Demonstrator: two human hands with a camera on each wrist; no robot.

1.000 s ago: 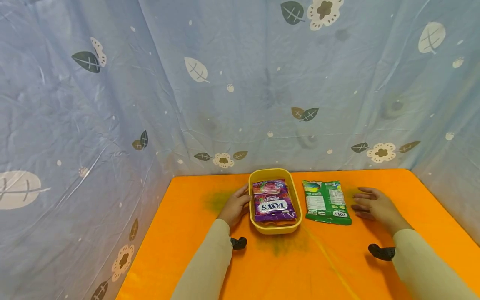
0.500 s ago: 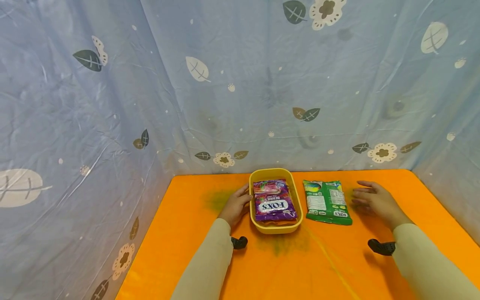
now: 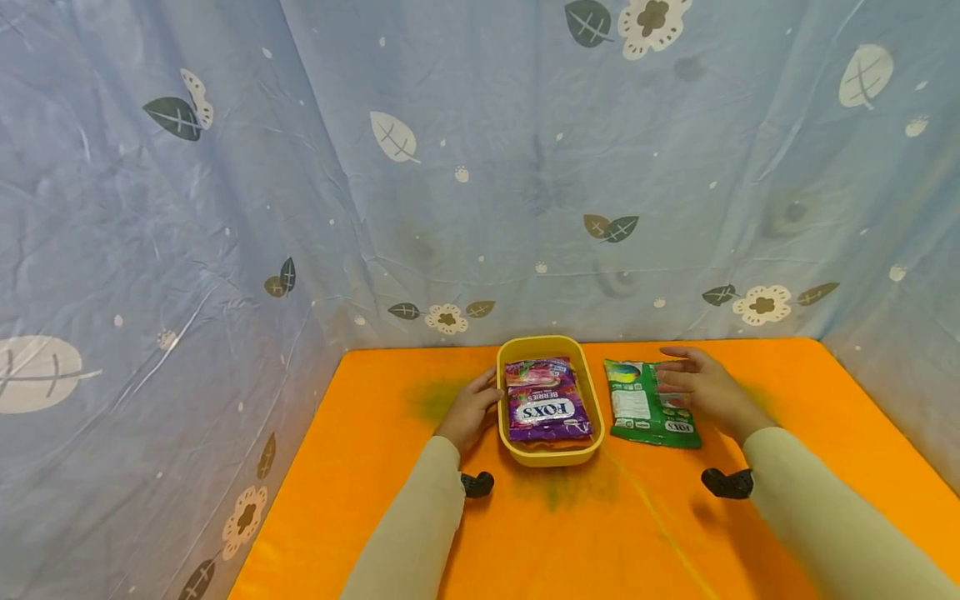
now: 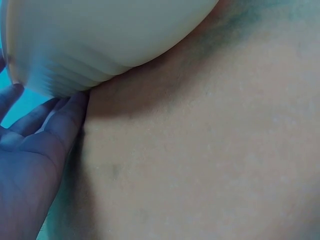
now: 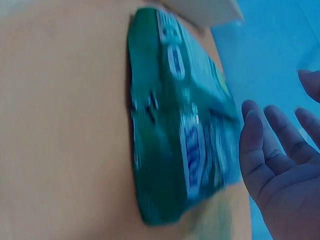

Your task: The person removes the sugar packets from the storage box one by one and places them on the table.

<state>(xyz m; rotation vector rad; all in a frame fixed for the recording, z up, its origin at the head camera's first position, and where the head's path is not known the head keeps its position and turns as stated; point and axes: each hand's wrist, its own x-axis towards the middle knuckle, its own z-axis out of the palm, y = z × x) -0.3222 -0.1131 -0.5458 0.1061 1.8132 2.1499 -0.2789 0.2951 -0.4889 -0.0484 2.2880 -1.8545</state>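
Blue curtain hangs behind the yellow tub.

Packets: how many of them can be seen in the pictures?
2: the purple packet in the box, and the green packet on the table to the right of the box. Others may be hidden beneath the purple packet.

A yellow, round-cornered container sits upright on the orange tabletop, its left wall touched by the fingers of the left hand. Inside, a shiny purple packet marked "FOX'S" and "BERRIES" lies flat, its lettering upside down to the head camera. Just right of the container, apart from it, a crinkled green packet with white printed panels lies flat, partly hidden by the right hand.
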